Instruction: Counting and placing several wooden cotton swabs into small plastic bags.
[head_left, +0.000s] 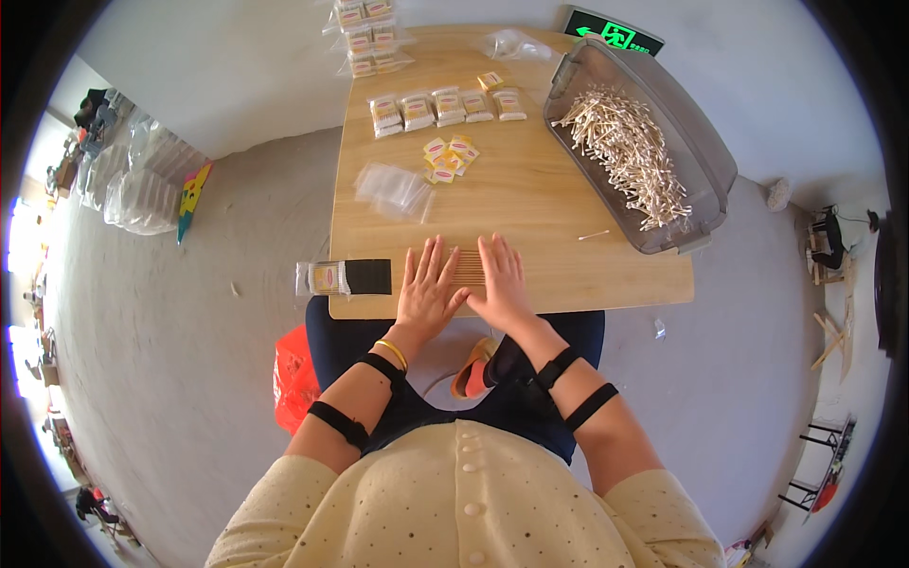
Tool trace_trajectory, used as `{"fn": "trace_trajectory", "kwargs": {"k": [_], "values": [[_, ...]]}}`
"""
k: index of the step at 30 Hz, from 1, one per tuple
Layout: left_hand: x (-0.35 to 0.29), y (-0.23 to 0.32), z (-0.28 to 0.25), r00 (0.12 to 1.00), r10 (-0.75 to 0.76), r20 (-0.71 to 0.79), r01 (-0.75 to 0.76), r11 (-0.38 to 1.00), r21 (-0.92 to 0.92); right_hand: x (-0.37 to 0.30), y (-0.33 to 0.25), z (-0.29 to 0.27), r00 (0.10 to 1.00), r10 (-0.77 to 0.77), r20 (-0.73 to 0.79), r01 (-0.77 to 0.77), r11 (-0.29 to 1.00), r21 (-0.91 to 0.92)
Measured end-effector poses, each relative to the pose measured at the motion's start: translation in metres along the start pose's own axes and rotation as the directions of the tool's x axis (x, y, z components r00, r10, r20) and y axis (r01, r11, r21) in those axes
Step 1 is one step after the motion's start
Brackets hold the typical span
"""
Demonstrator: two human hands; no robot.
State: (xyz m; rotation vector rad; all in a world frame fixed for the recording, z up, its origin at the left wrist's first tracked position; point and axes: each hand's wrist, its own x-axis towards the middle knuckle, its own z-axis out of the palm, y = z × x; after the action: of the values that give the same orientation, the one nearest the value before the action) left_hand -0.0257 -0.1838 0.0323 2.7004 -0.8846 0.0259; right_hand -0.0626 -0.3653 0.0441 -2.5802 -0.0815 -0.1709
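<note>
left hand [431, 292] and right hand [502, 286] lie palm down with fingers stretched out, one over each end of a row of thin brown sticks [469, 269] near the front edge of the bench [606, 279]. neither hand is clamped on anything; the thumbs nearly meet on the near side of the row, and how firmly the palms press is not clear.

the sticks lie side by side, running parallel to the front edge, with their ends hidden beneath the hands. each looks very light and fairly stiff, likely to bend or snap if forced sideways. being slim and apparently round, they would probably roll on the smooth bench, so the row is best steadied from both ends at once, with light, even pressure.

toward the right edge, a loose swab [594, 235] lies near the grey bin [703, 161] of white-tipped swabs [625, 151]; such tips look soft and easily crushed, so the shaft seems the safer hold.
</note>
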Motion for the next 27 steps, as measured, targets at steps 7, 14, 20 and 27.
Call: {"fn": "trace_trajectory", "kwargs": {"k": [7,14,20,27], "values": [[-0.001,-0.002,-0.005,0.999,0.045,0.002,-0.045,0.998,-0.042,0.058,0.019,-0.001,0.997,0.070,0.006,-0.071,0.991,0.110],[-0.003,-0.001,-0.007,1.000,0.012,-0.006,-0.013,0.997,-0.071,0.078,0.015,-0.006,0.988,-0.018,0.155,0.028,0.998,-0.064],[0.000,-0.002,-0.007,0.995,-0.014,-0.100,-0.010,0.972,-0.235,0.081,0.014,-0.010,0.962,-0.151,0.229,0.212,0.938,-0.275],[0.004,-0.001,-0.014,0.932,-0.282,-0.227,0.098,0.800,-0.592,0.079,0.019,-0.014,0.969,-0.145,0.201,0.187,0.960,-0.206]]}}
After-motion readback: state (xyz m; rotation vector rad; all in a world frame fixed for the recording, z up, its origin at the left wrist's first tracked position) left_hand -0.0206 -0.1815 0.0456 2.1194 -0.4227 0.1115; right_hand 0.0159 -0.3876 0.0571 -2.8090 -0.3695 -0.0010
